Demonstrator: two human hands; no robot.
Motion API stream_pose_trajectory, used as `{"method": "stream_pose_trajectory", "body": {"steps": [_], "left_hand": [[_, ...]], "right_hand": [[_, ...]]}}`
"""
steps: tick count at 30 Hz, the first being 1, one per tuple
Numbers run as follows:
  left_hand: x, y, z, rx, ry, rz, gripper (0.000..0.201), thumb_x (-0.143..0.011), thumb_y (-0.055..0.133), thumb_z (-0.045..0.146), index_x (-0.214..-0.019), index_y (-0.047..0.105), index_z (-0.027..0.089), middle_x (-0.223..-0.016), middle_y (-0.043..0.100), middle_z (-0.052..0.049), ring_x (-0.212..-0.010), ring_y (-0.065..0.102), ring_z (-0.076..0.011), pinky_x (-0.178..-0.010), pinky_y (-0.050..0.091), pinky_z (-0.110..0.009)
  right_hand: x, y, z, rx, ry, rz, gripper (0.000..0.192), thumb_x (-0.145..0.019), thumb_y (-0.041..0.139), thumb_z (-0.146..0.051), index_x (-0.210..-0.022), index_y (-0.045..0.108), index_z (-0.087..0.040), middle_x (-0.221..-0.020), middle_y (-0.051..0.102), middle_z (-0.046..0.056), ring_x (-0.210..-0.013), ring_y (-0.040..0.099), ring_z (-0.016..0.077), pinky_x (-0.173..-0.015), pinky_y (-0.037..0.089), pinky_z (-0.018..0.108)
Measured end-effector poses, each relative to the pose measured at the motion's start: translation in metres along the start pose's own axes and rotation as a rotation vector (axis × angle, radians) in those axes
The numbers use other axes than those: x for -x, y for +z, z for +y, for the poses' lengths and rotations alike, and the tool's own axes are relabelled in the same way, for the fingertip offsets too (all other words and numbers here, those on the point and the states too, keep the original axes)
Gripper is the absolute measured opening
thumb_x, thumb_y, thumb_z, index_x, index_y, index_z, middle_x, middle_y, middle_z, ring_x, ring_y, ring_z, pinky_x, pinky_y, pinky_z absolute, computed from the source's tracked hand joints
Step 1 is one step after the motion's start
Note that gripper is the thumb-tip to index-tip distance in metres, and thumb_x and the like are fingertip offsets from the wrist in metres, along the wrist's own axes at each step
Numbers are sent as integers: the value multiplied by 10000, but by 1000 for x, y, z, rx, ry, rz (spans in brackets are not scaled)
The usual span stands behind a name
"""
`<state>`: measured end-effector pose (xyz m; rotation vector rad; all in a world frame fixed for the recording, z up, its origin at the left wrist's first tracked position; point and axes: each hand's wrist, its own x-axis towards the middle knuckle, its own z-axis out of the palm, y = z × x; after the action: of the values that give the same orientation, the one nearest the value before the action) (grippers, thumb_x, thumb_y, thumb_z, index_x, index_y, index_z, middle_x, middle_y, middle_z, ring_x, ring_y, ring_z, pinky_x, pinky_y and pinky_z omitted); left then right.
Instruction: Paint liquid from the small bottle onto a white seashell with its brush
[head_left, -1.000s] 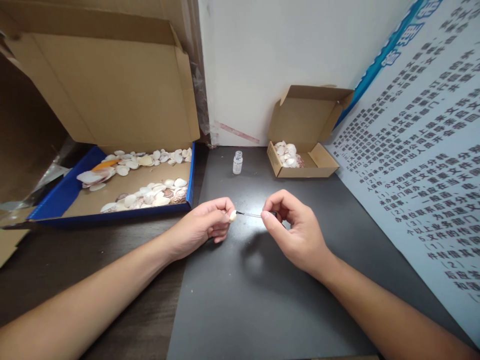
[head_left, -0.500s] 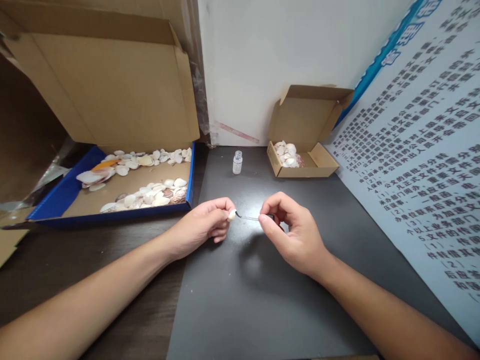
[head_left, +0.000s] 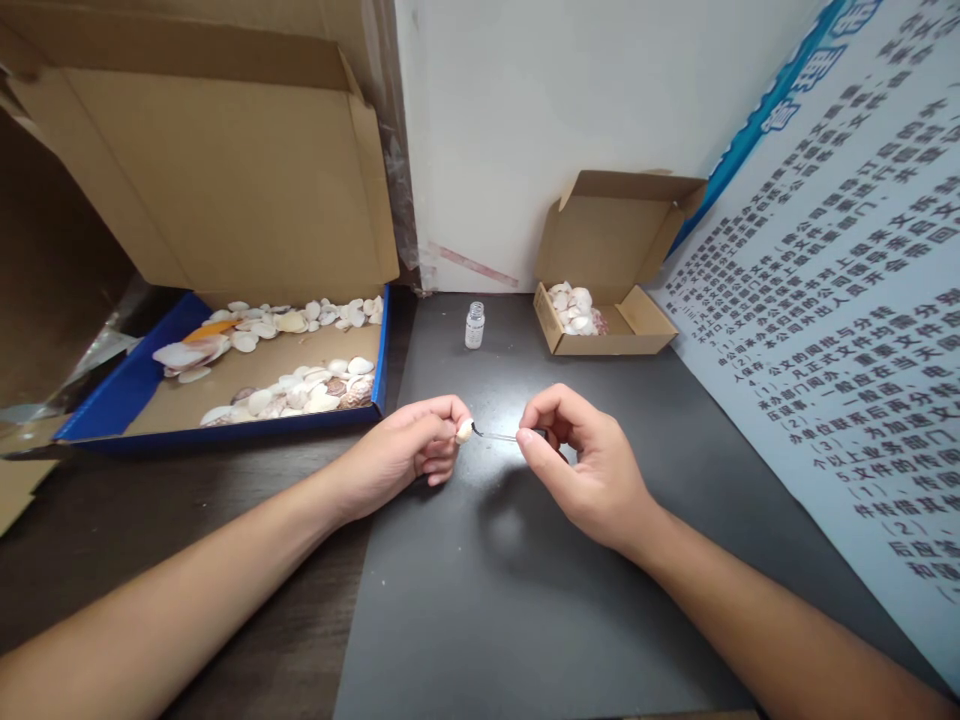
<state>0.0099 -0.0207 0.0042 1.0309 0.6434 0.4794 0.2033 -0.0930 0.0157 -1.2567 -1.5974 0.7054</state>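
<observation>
Between the thumb and fingers of my left hand (head_left: 420, 440) is a small pale seashell (head_left: 465, 431). My right hand (head_left: 581, 460) pinches a thin brush (head_left: 496, 435) with a clear stem; its dark tip touches or nearly touches the shell. Part of the brush's far end is hidden in my right fingers. Both hands are held over the dark mat. Beyond them a small uncapped glass bottle (head_left: 475, 328) with a printed label stands upright.
On the left, an open blue-sided cardboard box (head_left: 232, 430) holds many shells in two rows. A smaller open cardboard box (head_left: 611, 345) with shells stands at the back right. A white panel (head_left: 555, 120) rises behind, and a printed sheet (head_left: 840, 330) slants along the right.
Almost nothing differs. The shell and the brush tip have shifted very slightly; both hands keep their grip and place.
</observation>
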Motion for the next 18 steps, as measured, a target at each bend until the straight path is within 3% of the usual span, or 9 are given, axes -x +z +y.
{"method": "stream_pose_trajectory", "body": {"steps": [18], "left_hand": [[0,-2,-1,-9,1,-2,99,-847,563,232,-789,495,190,-570,315,80,-510,250,-82,-504,293,-210]], "right_hand": [[2,0,0,-55,-45,28,82,-868,586,-201,-837,518,-234,-632,447,-63,-543,429,114,-494,356,246]]}}
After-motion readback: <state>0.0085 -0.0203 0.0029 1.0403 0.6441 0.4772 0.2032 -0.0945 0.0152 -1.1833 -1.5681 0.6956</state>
